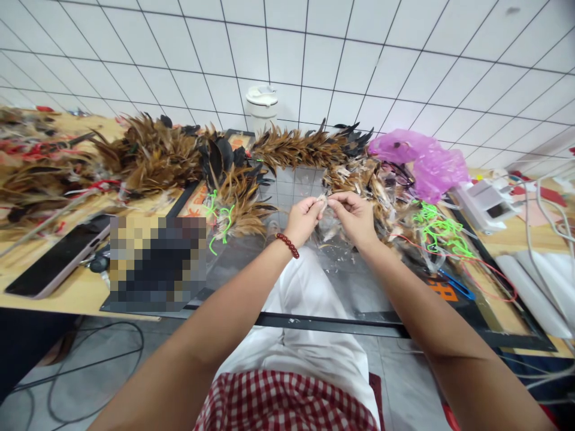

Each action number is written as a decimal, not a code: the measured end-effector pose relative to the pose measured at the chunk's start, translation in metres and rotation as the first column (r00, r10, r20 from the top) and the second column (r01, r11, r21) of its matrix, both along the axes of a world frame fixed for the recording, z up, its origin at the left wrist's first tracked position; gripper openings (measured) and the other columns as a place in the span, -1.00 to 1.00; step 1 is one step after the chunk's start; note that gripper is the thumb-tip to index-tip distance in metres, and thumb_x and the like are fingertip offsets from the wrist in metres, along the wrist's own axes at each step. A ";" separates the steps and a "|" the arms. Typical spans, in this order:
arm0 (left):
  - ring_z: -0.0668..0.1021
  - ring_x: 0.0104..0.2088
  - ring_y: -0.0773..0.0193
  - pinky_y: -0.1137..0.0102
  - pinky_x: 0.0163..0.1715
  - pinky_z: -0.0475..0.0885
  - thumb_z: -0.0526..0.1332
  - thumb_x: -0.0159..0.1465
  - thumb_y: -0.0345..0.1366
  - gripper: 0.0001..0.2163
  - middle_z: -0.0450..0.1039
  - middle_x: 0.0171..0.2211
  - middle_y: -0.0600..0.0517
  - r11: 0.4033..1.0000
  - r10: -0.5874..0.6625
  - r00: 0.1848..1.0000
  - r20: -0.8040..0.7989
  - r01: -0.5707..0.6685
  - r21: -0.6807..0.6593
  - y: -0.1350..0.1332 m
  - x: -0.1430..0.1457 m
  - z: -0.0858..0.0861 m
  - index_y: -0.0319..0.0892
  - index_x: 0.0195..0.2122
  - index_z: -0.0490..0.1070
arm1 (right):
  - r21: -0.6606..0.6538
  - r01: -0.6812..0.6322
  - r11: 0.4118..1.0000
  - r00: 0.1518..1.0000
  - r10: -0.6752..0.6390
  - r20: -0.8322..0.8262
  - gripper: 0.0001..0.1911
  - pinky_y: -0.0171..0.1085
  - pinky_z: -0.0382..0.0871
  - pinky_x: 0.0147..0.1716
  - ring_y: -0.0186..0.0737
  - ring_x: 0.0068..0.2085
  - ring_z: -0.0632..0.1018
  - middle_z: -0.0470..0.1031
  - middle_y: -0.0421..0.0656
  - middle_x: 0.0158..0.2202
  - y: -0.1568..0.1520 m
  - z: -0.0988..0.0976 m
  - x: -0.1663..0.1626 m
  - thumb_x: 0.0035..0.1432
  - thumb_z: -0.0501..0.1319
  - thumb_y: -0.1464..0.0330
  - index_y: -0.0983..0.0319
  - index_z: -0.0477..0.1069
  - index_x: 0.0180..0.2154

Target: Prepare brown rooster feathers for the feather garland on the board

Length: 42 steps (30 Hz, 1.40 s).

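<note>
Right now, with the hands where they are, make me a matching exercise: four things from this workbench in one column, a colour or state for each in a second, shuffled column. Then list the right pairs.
Column A
1. plastic bag
2. lidded cup
3. bead bracelet
4. feather tuft

Column B
a. white
b. pinched between the left hand and the right hand
c. dark red
d. pink

Pairs: 1-d, 2-a, 3-c, 4-b
</note>
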<state>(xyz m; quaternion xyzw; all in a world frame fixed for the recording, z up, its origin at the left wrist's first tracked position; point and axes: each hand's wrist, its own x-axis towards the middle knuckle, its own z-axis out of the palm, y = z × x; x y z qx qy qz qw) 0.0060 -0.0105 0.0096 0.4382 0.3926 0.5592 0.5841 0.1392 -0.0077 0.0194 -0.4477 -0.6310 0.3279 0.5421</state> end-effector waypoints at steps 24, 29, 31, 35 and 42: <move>0.22 -0.66 0.52 0.53 -0.65 0.03 0.30 0.11 -0.08 -0.68 0.24 -0.65 0.12 0.948 -0.312 0.948 -0.054 0.315 0.048 -0.006 -0.003 0.005 -0.27 -0.51 0.37 | -0.049 -0.330 0.943 0.942 0.332 0.046 -0.82 -0.29 0.33 -0.36 -0.33 -0.40 0.46 0.46 -0.20 -0.45 0.007 0.015 0.027 0.00 0.35 0.22 0.21 0.56 -0.41; 0.16 -0.67 0.54 0.54 -0.67 0.00 0.31 0.10 -0.04 -0.66 0.15 -0.67 0.17 0.961 -0.253 0.967 -0.035 0.255 0.109 -0.001 -0.002 0.002 -0.25 -0.51 0.36 | -0.069 -0.183 0.981 0.983 0.184 0.005 -0.83 -0.30 0.32 -0.38 -0.34 -0.44 0.43 0.45 -0.21 -0.48 0.005 0.012 0.014 0.01 0.31 0.25 0.23 0.51 -0.40; 0.14 -0.68 0.54 0.55 -0.68 -0.01 0.29 0.14 -0.07 -0.68 0.11 -0.68 0.18 0.982 -0.147 0.989 -0.005 0.147 0.120 0.002 -0.004 0.002 -0.25 -0.51 0.36 | -0.083 -0.130 0.988 0.990 0.134 0.045 -0.83 -0.29 0.32 -0.38 -0.35 -0.45 0.42 0.47 -0.21 -0.45 0.005 0.010 0.012 0.02 0.28 0.28 0.23 0.50 -0.34; 0.12 -0.70 0.55 0.56 -0.69 0.00 0.23 0.21 -0.14 -0.73 0.10 -0.67 0.19 0.998 0.040 0.990 0.139 -0.047 0.050 0.009 -0.013 0.007 -0.22 -0.50 0.31 | -0.113 -0.082 0.990 0.888 0.124 0.442 -0.88 -0.30 0.28 -0.35 -0.32 -0.42 0.44 0.51 -0.17 -0.42 0.004 0.008 0.013 -0.02 0.28 0.32 0.24 0.51 -0.41; 0.12 -0.71 0.56 0.59 -0.70 0.05 0.14 0.28 -0.25 -0.78 0.10 -0.65 0.19 0.992 0.116 0.962 0.248 -0.101 -0.074 0.012 -0.020 0.008 -0.21 -0.48 0.28 | -0.218 -0.052 0.975 0.645 0.199 0.738 -0.79 -0.34 0.16 -0.47 -0.33 -0.49 0.40 0.47 -0.20 -0.53 -0.014 0.013 -0.001 -0.13 0.35 0.21 0.22 0.48 -0.52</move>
